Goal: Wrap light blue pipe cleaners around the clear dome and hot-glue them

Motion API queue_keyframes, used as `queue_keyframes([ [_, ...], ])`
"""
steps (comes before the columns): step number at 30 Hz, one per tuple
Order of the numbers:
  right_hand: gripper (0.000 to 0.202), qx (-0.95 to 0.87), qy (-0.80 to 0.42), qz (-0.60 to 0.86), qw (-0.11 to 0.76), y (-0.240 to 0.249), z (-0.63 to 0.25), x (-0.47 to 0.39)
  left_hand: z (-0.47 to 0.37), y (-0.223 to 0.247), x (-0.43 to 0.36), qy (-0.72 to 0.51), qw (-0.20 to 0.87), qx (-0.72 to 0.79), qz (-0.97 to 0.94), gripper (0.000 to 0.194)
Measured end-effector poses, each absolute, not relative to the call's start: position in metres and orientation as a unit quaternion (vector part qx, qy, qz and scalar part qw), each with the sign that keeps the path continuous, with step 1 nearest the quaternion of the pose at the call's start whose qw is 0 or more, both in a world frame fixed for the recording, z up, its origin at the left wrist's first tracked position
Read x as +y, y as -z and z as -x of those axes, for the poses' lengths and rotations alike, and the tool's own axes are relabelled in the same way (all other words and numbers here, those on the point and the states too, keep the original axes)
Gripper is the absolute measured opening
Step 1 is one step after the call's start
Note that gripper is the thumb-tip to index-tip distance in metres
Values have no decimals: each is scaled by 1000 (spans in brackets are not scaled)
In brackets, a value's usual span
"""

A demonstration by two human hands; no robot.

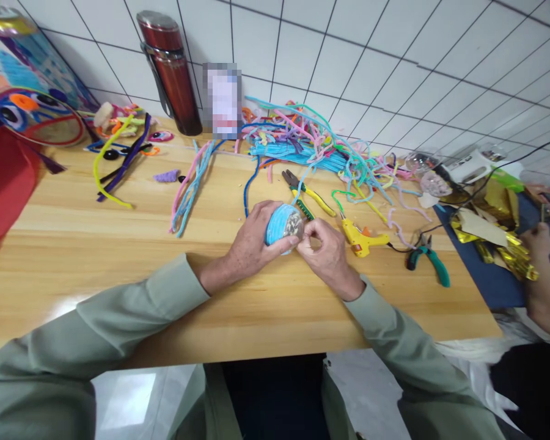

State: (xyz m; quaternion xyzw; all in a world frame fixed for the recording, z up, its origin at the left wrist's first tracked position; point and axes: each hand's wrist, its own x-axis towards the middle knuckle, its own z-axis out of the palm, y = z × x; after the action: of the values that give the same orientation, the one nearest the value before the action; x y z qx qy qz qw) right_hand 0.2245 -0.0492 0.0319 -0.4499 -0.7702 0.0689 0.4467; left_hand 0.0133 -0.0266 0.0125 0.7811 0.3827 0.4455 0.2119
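My left hand (258, 235) is wrapped around a roundish piece (278, 227) covered in light blue fuzzy pipe cleaner, its thumb along the near side. The right end of the piece is uncovered and speckled grey-brown. A light blue strand rises from its top toward the pile behind. At that speckled end, the thumb and forefinger of my right hand (323, 249) are pinched together; whatever lies between them is too small to make out. Just beyond my hands are yellow-handled pliers (309, 194). To the right of my right hand lies a yellow glue gun (363, 237).
A heap of coloured pipe cleaners (302, 146) lies along the tiled wall. A red thermos (172, 73) and a decorated can figure (36, 91) stand at the left. Teal-handled pliers (431, 260) lie at the right, near gold foil (516, 256) and another person's hand (538, 244).
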Motion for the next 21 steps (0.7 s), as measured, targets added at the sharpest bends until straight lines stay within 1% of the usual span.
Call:
queue_keyframes([
  [5,15,-775,-150,443,426,-38,-234,-47,-9,-12,-24,-449,241,388,-768,62],
  [9,12,-765,-202,450,415,-46,-238,-49,-8,-12,-24,-466,235,386,-760,61],
  [15,8,-763,-168,467,415,-42,-234,-52,-7,-12,-25,-468,219,366,-774,60],
  [21,14,-778,-118,458,414,-39,-231,-53,-6,-12,-25,-455,203,376,-782,64],
])
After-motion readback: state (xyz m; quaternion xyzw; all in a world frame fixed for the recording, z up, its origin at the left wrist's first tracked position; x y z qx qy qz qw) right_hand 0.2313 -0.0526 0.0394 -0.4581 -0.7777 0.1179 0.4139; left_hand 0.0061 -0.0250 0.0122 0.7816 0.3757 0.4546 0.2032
